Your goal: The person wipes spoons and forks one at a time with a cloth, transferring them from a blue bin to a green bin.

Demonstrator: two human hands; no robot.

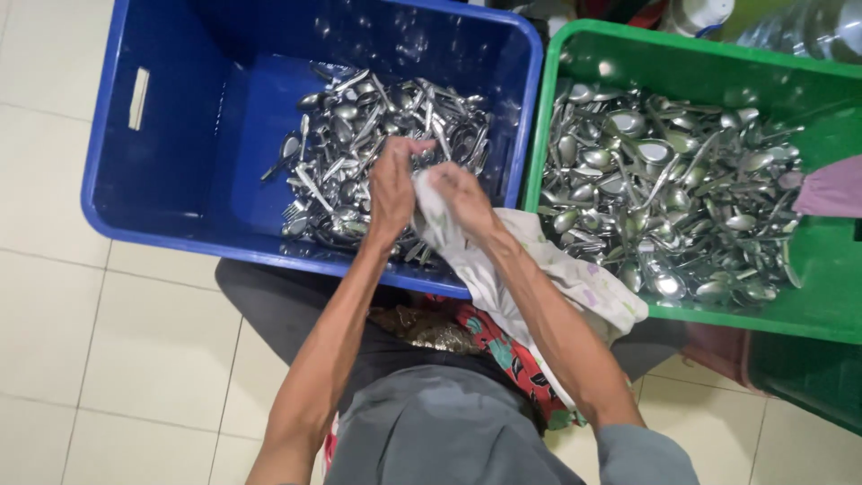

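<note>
**Reader:** Pale floor tiles (54,359) fill the background, is that right? What sits on them?

**Describer:** Yes. At eleven o'clock stands a blue crate (117,180) with a heap of metal spoons and forks (359,144) piled towards its right side. At two o'clock a green crate (808,314) holds a wider heap of spoons (664,198). The two crates stand just beside each other.

**Reader:** Where are the hands?

**Describer:** Both meet at the centre, over the near edge of the blue crate's heap. The left hand (392,184) is curled, fingers pinched together at twelve o'clock; it seems to grip a piece of cutlery, though I cannot tell which. The right hand (460,199) is closed around a white floral cloth (539,269), which trails towards five o'clock over the crate rim and the person's lap.

**Reader:** So this looks like wiping cutlery dry. How would one do that well?

**Describer:** My judgement: hold the piece firmly by its handle in the left hand, wrap the cloth fully round the bowl or tines, and draw it along the whole length. Keep a dry stretch of cloth in the palm. Keep the trailing end out of the wet blue crate.
</note>
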